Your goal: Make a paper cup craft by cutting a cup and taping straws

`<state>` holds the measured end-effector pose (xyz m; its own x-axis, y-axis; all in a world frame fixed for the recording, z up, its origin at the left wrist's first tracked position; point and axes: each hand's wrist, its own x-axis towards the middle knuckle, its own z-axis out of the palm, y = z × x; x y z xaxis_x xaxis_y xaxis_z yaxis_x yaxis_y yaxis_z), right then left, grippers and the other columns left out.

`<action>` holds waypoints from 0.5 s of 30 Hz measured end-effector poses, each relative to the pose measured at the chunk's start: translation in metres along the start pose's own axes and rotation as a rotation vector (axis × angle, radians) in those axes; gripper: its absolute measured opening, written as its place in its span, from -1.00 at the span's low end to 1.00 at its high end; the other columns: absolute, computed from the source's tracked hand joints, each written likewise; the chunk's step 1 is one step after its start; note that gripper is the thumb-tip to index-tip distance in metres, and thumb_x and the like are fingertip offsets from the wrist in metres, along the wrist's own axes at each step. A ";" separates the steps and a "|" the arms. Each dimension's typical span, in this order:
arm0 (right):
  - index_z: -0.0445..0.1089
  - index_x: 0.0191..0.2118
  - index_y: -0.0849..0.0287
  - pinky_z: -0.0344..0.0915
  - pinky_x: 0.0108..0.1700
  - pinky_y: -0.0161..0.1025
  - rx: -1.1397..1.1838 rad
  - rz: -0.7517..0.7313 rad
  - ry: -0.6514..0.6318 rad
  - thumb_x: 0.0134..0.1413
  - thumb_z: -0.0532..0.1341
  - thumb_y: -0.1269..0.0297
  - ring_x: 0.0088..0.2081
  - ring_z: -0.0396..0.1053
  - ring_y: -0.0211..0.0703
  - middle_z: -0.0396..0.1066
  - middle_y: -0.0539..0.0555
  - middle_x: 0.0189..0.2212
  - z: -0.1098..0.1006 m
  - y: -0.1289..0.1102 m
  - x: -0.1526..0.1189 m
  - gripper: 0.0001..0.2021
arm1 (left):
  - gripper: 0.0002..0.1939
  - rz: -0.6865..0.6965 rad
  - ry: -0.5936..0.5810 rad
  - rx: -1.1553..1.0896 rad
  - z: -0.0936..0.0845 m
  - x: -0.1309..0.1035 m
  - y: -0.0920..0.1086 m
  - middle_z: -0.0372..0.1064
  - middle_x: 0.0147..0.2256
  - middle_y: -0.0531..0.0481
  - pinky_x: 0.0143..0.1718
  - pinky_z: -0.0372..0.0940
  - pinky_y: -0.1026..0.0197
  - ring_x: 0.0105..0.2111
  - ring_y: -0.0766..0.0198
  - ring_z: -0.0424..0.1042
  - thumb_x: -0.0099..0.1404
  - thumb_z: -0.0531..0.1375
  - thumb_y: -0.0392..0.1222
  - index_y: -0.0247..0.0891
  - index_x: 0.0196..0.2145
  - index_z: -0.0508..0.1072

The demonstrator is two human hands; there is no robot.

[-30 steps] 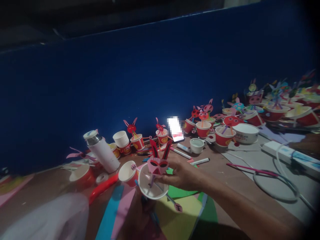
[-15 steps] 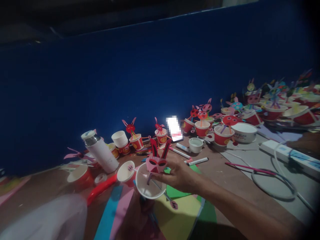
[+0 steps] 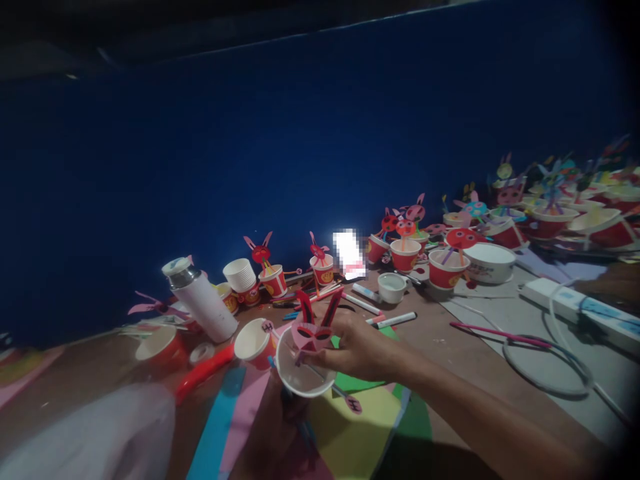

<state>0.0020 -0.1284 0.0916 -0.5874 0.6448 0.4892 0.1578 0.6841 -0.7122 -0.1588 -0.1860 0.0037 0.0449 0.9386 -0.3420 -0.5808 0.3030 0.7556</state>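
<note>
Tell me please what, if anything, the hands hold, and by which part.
The right hand holds a pink paper face near its lower right edge. The left hand seems to hold the paper cup low on its side, in shadow.

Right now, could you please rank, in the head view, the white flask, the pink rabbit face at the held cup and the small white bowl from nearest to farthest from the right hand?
1. Pink rabbit face: at the right hand, on its left.
2. Small white bowl: beyond the hand, slightly right.
3. White flask: well off to the left.
</note>
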 end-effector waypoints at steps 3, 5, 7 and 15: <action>0.39 -0.29 0.15 0.23 -0.23 -0.29 -0.025 0.024 -0.001 -0.01 0.22 0.27 -0.28 0.32 -0.22 0.39 -0.01 -0.30 -0.002 0.000 0.000 -0.87 | -0.77 0.065 0.001 -0.012 -0.005 0.007 0.000 0.11 -0.68 0.16 -0.63 0.10 0.39 -0.64 0.42 0.17 0.03 0.25 -0.06 -0.22 -0.42 0.32; 0.39 -0.24 0.13 0.24 -0.21 -0.26 -0.020 0.026 0.009 -0.02 0.22 0.26 -0.24 0.32 -0.19 0.39 0.01 -0.27 -0.003 -0.001 0.000 -0.83 | -0.76 0.092 -0.003 -0.014 -0.008 0.011 -0.001 0.06 -0.70 0.18 -0.65 0.05 0.41 -0.68 0.46 0.09 0.04 0.25 -0.05 -0.23 -0.46 0.29; 0.38 -0.20 0.12 0.25 -0.20 -0.26 0.009 0.023 -0.015 -0.01 0.22 0.25 -0.23 0.32 -0.17 0.39 0.01 -0.26 -0.005 -0.002 0.001 -0.79 | -0.73 0.104 -0.010 -0.013 -0.010 0.013 -0.001 -0.01 -0.72 0.20 -0.68 -0.02 0.42 -0.71 0.49 0.00 0.08 0.21 -0.01 -0.25 -0.51 0.26; 0.39 -0.19 0.13 0.27 -0.20 -0.26 0.135 0.068 -0.046 0.02 0.18 0.26 -0.21 0.34 -0.15 0.41 0.03 -0.23 -0.005 -0.001 0.002 -0.80 | -0.60 0.096 -0.150 0.054 -0.013 0.017 0.001 -0.17 -0.73 0.24 -0.68 -0.16 0.40 -0.71 0.50 -0.23 0.13 0.10 0.16 -0.25 -0.54 0.19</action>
<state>0.0048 -0.1256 0.0957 -0.6151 0.6696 0.4163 0.0923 0.5855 -0.8054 -0.1690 -0.1718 -0.0084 0.1141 0.9766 -0.1824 -0.5440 0.2151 0.8110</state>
